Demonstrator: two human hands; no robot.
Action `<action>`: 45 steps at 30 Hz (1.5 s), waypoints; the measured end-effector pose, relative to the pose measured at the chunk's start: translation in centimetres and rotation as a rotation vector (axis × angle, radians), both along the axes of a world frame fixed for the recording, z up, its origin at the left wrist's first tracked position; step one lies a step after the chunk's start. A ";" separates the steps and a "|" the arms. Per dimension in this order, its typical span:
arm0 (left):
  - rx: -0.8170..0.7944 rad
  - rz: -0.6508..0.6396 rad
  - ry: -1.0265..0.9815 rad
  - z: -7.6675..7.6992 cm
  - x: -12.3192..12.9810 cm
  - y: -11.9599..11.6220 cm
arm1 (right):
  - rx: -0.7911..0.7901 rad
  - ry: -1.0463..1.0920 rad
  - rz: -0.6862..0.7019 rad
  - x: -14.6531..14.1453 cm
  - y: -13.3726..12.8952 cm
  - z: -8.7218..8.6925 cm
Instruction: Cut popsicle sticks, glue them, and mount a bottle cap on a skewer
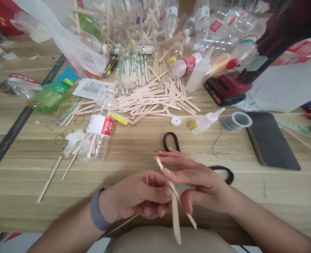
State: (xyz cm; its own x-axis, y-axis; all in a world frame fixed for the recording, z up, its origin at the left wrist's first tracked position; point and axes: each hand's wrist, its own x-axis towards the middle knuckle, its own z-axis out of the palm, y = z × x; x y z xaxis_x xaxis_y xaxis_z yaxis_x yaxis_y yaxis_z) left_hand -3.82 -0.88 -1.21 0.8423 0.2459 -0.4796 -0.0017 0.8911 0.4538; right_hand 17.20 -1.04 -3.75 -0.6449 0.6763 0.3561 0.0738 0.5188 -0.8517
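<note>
Near the table's front edge, my left hand pinches two crossed flat wooden sticks between thumb and fingers. My right hand is just right of it, fingers apart, its index fingertip against the upper part of the slanting stick. The sticks cross beside my left thumb, and their lower ends point down toward my lap. Beneath and behind my right hand lie scissors with black handles, their blades hidden.
A pile of wooden sticks lies beyond, with plastic bottles around it. Right are a glue bottle, a thread spool, a phone and a red-black power tool.
</note>
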 end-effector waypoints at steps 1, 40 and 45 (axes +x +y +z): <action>0.000 -0.001 0.007 0.0 0.0 0.0 | 0.003 0.003 -0.001 0.0 0.0 0.0; 0.001 -0.029 -0.025 -0.1 0.0 0.0 | -0.012 0.020 0.010 -0.1 -0.1 -0.1; -0.005 0.015 -0.032 -0.2 0.0 -0.1 | -0.011 0.023 0.008 -0.1 -0.1 0.0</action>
State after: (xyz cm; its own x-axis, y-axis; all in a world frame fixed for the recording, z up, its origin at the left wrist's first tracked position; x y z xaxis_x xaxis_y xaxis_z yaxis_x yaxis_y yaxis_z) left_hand -3.81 -1.03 -1.42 0.8535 0.2559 -0.4540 -0.0290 0.8931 0.4490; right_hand 17.07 -1.16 -3.72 -0.6420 0.6753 0.3631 0.0505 0.5098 -0.8588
